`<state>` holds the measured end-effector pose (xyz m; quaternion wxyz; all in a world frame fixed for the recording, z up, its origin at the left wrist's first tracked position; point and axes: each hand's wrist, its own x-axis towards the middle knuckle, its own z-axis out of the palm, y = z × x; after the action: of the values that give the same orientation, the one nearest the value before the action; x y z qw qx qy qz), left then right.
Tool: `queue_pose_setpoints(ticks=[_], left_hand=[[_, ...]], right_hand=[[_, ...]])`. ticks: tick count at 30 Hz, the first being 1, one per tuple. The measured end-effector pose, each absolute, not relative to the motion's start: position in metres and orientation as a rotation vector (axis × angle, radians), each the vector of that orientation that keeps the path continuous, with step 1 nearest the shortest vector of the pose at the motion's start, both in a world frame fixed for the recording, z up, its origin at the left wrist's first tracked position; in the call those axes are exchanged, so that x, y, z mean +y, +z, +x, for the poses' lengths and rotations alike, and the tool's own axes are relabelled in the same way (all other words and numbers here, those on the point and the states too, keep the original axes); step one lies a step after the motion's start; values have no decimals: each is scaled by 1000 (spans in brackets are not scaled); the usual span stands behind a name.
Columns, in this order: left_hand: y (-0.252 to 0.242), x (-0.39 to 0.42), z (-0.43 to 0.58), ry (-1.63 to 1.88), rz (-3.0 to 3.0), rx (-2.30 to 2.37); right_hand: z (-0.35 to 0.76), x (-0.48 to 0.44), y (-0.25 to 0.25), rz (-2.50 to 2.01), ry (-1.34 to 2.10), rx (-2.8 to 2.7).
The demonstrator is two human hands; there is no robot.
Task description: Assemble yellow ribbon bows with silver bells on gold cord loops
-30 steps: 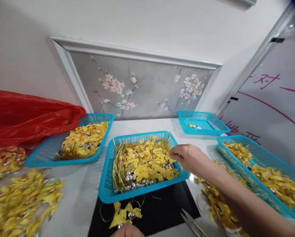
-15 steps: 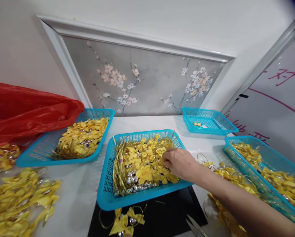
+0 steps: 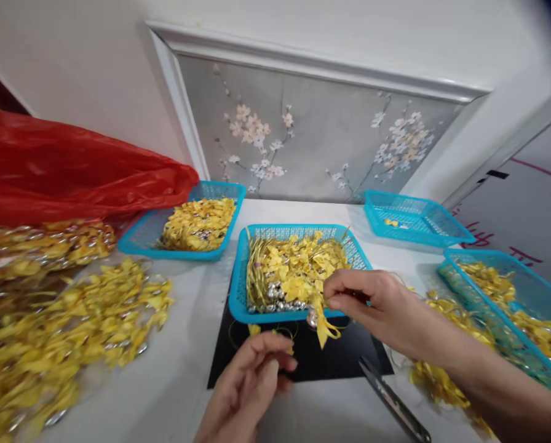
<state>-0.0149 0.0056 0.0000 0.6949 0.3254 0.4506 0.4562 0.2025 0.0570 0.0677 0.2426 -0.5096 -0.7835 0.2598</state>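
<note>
My right hand point(image 3: 372, 301) pinches a yellow ribbon bow with a silver bell point(image 3: 321, 323), which hangs from the fingertips at the front right rim of the middle blue basket point(image 3: 236, 301). Yellow bows, silver bells and gold cords fill that basket. At the lower middle, my left hand point(image 3: 252, 384) has loosely curled fingers with nothing visible between them. Behind it, another yellow bow point(image 3: 254, 330) with thin gold cord lies partly hidden on the black mat point(image 3: 303, 357). Thread snips point(image 3: 393, 400) rest at the mat's front right edge.
At left, loose bow-and-bell pieces point(image 3: 100, 320) spread over the white table, near a second filled basket point(image 3: 183, 252) and a red plastic bag point(image 3: 82, 169). More bows point(image 3: 441, 375) and a basket point(image 3: 510, 301) stand right. A small basket point(image 3: 418, 218) sits behind.
My right hand has drawn back out of the basket's pile with a bow and bell in its fingers. My left hand has come into view from below. The whole view has shifted.
</note>
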Motion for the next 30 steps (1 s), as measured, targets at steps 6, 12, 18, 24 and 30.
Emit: queue_pose_setpoints(ticks=[6,12,18,24,30], left_hand=[[2,-7,-17,1007,613,740],[4,-12,-16,1058,651,692],[2,-11,-14,1149,718,845],[-1,-10,-14,1128,772,843],[4,-9,-13,1083,687,861]], right_hand=[[173,22,58,-1259,1027,-2031],[157,11,28,-1219,1062,-1897],[167,1,25,-1122,832,-1807],[160,0,20,-1074,1007,-1810],[154,3,3,-1107,1290,-1572]])
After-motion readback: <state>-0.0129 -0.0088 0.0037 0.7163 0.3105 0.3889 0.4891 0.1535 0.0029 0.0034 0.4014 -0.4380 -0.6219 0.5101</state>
